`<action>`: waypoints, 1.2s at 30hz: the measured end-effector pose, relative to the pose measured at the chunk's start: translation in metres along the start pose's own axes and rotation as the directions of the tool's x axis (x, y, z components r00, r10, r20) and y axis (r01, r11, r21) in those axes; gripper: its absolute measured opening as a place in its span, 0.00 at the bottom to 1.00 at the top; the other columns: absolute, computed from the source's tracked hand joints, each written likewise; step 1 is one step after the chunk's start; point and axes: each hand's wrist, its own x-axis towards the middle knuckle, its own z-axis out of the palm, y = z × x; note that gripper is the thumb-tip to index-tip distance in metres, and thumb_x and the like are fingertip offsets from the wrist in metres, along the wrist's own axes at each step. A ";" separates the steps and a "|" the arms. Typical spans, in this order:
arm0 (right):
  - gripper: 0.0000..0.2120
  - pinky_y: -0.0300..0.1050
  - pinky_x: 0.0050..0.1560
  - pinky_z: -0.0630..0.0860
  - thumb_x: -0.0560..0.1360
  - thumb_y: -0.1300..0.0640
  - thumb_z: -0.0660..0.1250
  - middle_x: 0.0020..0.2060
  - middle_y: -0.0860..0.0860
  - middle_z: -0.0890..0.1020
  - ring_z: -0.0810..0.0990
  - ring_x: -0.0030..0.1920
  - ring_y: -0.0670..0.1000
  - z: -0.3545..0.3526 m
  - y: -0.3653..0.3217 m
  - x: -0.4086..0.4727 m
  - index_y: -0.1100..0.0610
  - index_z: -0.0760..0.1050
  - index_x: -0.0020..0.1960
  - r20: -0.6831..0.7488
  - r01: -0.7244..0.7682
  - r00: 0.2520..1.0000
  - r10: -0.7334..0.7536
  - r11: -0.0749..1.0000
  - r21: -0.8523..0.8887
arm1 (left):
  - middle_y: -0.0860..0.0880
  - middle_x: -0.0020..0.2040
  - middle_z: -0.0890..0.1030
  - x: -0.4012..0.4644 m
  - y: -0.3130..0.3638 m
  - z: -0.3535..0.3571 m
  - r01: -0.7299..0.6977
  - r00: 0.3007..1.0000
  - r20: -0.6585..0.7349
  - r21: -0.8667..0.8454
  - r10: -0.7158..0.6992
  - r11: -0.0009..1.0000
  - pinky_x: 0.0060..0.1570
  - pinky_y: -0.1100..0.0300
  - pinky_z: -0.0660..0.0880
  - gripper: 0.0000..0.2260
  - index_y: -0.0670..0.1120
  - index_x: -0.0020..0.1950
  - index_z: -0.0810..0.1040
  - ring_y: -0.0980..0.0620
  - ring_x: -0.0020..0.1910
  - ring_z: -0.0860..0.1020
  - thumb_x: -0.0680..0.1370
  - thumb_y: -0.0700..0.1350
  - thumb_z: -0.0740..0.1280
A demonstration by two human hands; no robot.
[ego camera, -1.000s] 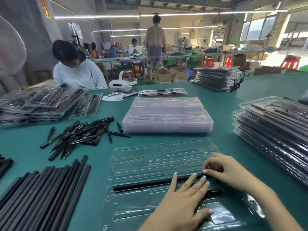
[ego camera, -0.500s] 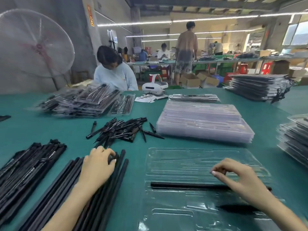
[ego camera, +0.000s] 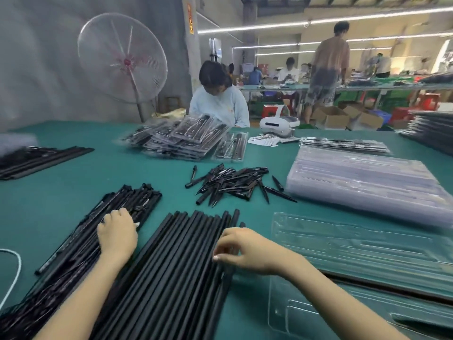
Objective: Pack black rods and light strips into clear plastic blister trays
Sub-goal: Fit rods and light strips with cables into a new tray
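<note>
I see a green table (ego camera: pixel 61 192) in a busy workshop. My left hand (ego camera: pixel 117 233) curls onto the strips (ego camera: pixel 81 241); my right hand (ego camera: pixel 241 249) pinches at the rods (ego camera: pixel 171 261), beside the tray (ego camera: pixel 355 244).

Bright ceiling tube light (ego camera: pixel 318 19), soft motion blur (edges warped)

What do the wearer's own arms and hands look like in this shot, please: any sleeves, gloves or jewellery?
Both forearms are bare as far as the frame shows, with no sleeves in view. The left hand and the right hand wear no gloves, and no rings, watch or bracelets show. The visible fingernails are fairly long, with pale tips.
</note>
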 end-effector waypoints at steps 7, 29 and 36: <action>0.12 0.42 0.53 0.73 0.79 0.51 0.64 0.49 0.53 0.77 0.75 0.49 0.47 0.018 -0.017 0.032 0.58 0.81 0.54 -0.092 -0.004 0.996 0.019 0.987 0.162 | 0.37 0.57 0.71 0.008 -0.009 -0.022 -0.105 0.990 -0.119 -0.214 0.081 0.971 0.50 0.49 0.67 0.14 0.37 0.55 0.73 0.39 0.55 0.70 0.83 0.45 0.53; 0.22 0.42 0.62 0.73 0.79 0.48 0.63 0.61 0.53 0.77 0.76 0.58 0.49 0.061 -0.062 0.053 0.56 0.68 0.70 -0.087 -0.126 0.969 0.233 0.761 0.637 | 0.52 0.43 0.73 -0.025 -0.032 -0.056 -0.275 0.935 0.105 -0.384 0.338 0.882 0.43 0.60 0.68 0.09 0.50 0.39 0.71 0.54 0.41 0.73 0.76 0.46 0.69; 0.36 0.49 0.44 0.82 0.74 0.37 0.62 0.62 0.57 0.78 0.83 0.46 0.49 0.058 -0.118 0.081 0.61 0.65 0.71 0.180 -0.173 0.933 0.313 -0.048 0.984 | 0.55 0.36 0.78 -0.047 -0.035 -0.098 -0.384 0.701 0.125 -0.764 0.702 0.519 0.34 0.71 0.69 0.06 0.52 0.43 0.77 0.61 0.34 0.74 0.75 0.43 0.72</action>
